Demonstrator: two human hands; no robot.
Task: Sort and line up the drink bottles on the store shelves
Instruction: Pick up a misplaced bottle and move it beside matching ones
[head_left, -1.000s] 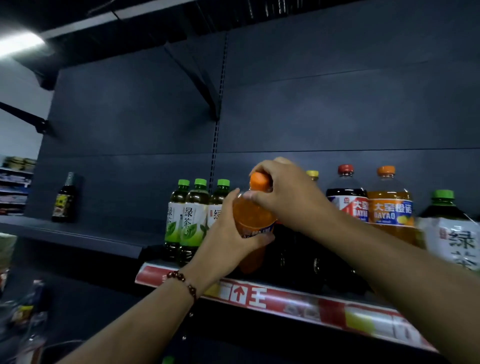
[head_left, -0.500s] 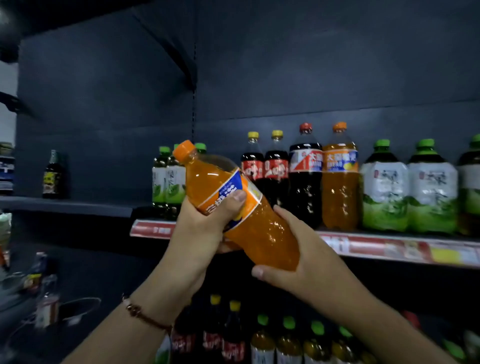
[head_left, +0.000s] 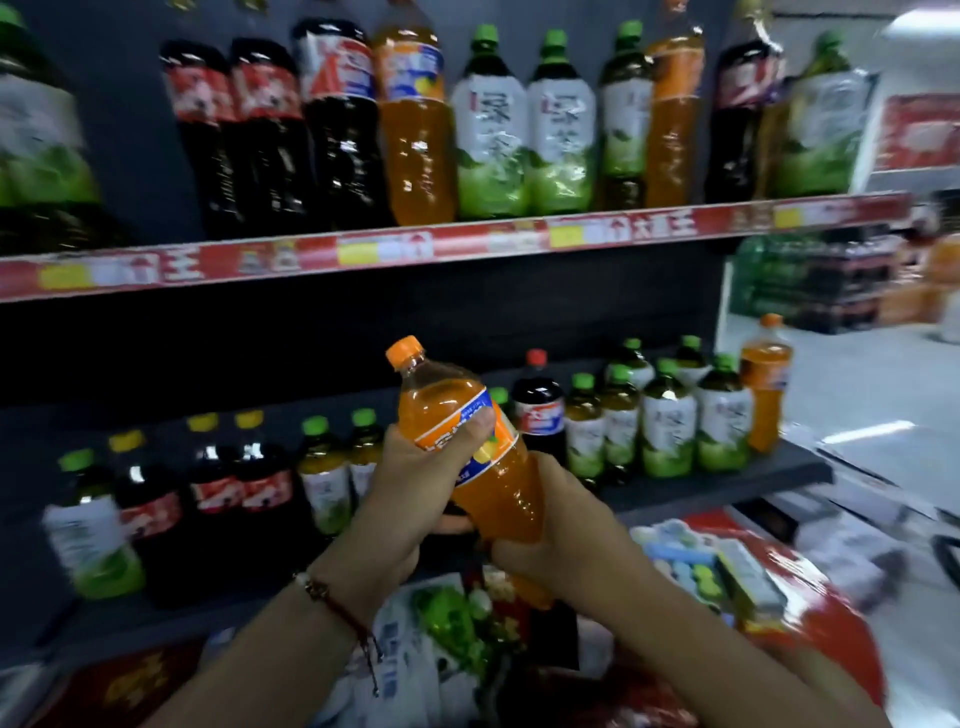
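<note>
Fig.: carry step of the sort, w/ one bottle off the shelves and not yet placed. The orange soda bottle is held in mid-air in front of the lower shelf, tilted, cap up and to the left. Left hand wraps the label band, thumb across the front; right hand cups the base from below. Both hands are closed round the bottle, neither free.

Lower shelf, l. to r.: green-cap tea and dark cola mixed, then a red-cap cola, a block of green tea bottles, and one orange bottle at the far right end. Upper shelf holds large bottles, also mixed by type.

Judged next move: the lone orange bottle at the right end looks the likeliest match, so the held one prob. goes beside it. That calls for righting the bottle, moving it right past the tea block w/o knocking caps, and setting it down label forward, level w/ the front row.
</note>
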